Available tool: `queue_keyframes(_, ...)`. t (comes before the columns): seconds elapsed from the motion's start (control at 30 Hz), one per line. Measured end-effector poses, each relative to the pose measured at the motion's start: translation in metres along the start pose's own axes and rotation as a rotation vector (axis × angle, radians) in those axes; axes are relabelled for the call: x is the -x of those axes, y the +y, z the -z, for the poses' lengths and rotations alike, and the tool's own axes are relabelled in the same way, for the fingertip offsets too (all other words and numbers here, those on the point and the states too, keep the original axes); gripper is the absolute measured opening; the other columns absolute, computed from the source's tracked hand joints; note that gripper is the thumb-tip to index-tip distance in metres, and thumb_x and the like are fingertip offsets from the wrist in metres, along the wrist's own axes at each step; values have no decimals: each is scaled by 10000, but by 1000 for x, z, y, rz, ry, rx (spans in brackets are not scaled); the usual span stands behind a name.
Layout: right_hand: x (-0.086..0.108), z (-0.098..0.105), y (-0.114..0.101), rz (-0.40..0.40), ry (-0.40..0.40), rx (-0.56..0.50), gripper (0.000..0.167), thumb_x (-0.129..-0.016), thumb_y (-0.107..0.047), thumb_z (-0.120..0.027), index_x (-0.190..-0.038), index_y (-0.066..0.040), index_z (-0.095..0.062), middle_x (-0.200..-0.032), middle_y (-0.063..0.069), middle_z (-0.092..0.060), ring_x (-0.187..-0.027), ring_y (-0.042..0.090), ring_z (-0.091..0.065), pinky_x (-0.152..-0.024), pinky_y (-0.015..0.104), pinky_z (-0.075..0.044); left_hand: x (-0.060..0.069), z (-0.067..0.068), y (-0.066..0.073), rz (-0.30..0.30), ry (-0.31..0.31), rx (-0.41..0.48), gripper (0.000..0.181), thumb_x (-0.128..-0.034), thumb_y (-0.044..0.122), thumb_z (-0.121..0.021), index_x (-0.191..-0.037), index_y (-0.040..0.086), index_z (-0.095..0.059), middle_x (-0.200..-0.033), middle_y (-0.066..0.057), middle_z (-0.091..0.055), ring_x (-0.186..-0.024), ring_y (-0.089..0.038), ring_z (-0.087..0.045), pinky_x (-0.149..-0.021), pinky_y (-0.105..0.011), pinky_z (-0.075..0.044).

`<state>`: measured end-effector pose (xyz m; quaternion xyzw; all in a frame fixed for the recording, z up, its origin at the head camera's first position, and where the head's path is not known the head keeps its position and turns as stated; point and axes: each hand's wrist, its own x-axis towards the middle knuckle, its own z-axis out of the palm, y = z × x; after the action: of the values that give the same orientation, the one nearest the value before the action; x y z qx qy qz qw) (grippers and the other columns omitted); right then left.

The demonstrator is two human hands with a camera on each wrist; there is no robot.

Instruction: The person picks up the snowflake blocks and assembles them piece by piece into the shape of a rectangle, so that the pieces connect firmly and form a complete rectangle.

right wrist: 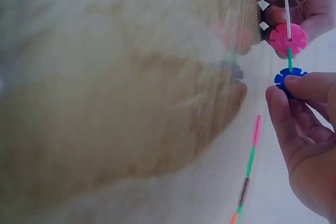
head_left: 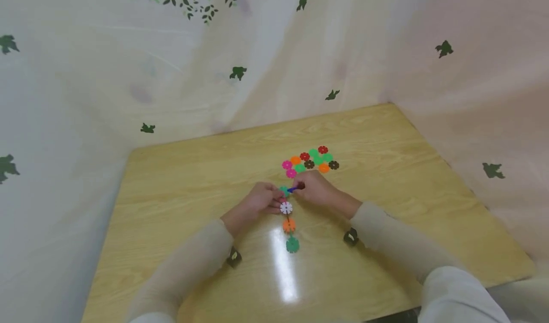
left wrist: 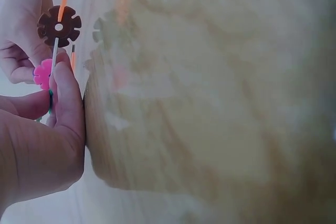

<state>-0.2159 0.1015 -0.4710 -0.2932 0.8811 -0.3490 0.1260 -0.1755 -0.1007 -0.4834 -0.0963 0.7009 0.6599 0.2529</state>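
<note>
A chain of notched plastic flower discs runs toward the front of the table, slotted together flat and edge-on by turns. In the head view a green disc (head_left: 292, 245) ends it, then come an orange disc (head_left: 289, 225) and a white disc (head_left: 286, 207). My left hand (head_left: 262, 198) holds the chain near its far end; in the left wrist view its thumb and finger pinch a green disc (left wrist: 50, 102) beside a pink disc (left wrist: 43, 74). Between thumb and fingers, my right hand (head_left: 316, 188) pinches a blue disc (right wrist: 290, 80), which meets a green edge-on disc (right wrist: 290, 60).
Just beyond my hands lies a group of loose discs, among them a red disc (head_left: 323, 149), an orange disc (head_left: 323, 168) and a brown disc (head_left: 333, 165). They rest on a wooden table (head_left: 193, 170). A leaf-patterned curtain (head_left: 274, 51) hangs behind it.
</note>
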Motion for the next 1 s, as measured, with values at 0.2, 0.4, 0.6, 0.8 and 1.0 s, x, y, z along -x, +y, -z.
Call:
queue_keyframes(0.2,-4,2,5,67,-2,-4,75,-873,-15,-756,-829,-76,-759,-799,-12,-712,-758,113,-644,-713,234,-605,-3,0,-1,-18,21,13,136,-975,-1,-619,-1041,-119,-638,-822,-159,-720,-617,-156,-673,-639,-319,-655)
queue_keyframes(0.4,-8,1,7,192,-5,21,67,-856,-21,-771,-810,-69,-770,-780,-11,-716,-716,87,-638,-670,204,-595,-6,-1,-4,-30,55,1,113,-950,-33,-630,-1007,-127,-656,-808,-193,-716,-603,-178,-673,-627,-334,-656)
queue_keyframes(0.6,-3,-2,16,225,-28,73,76,-871,-15,-745,-839,-83,-757,-789,-33,-701,-736,96,-628,-691,228,-597,-12,-9,-17,-44,65,38,89,-923,-51,-645,-962,-117,-692,-765,-175,-715,-570,-175,-668,-601,-340,-654)
queue_keyframes(0.8,-5,8,11,145,-144,90,95,-900,-67,-735,-992,-87,-746,-905,-40,-711,-874,142,-671,-818,342,-617,-1,-7,-14,-30,120,32,116,-921,-55,-643,-997,-122,-699,-753,-167,-709,-539,-150,-645,-579,-318,-648)
queue_keyframes(1.0,-31,32,6,58,-114,160,187,-957,-41,-664,-1131,-16,-726,-936,38,-682,-774,175,-594,-680,324,-556,13,8,-10,-3,182,23,102,-936,-31,-645,-996,-100,-692,-806,-164,-709,-580,-155,-630,-588,-297,-644)
